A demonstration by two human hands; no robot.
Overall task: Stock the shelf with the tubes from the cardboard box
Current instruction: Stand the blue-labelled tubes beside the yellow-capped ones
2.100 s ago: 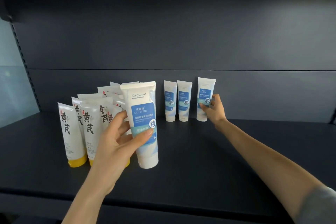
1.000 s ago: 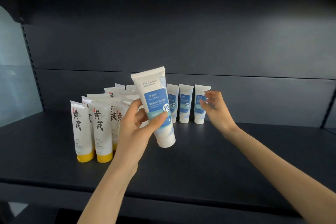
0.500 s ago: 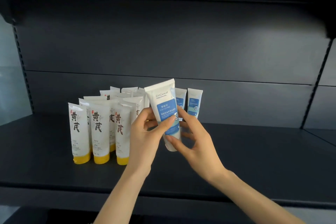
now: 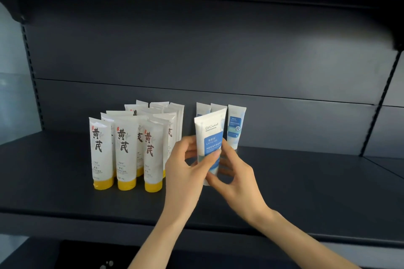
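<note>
Shelf [image 4: 306,192], dark grey, spans the whole view, w/ matching back panel [image 4: 196,50] behind and another board overhead. Left of centre on the shelf: yellow-cap tubes [image 4: 124,148], white, standing cap-down in several rows, black characters on fronts, front three nearest the near edge.

Both hands reach in from the near edge at centre. Left hand [image 4: 185,172] grips blue-label tube [image 4: 211,131] from its left side, thumb across front of label approx mid-body, fingers curled round behind. Right hand [image 4: 238,174] grips the same tube from the right and lower down, fingers curled round the lower body, thumb under near the cap end; cap mostly hidden.

Tube sits between the two hands, crimped end up, top leaning slightly right, upper half sticking out above both grips. It's just right of the yellow-cap cluster, not touching it. Can't tell if its lower end touches the shelf.

Far behind, against the back panel: back-row tubes [image 4: 236,126], three w/ blue labels, upright. Left two are mostly hidden by the held tube, only tops showing; the right one is in clear view.
</note>
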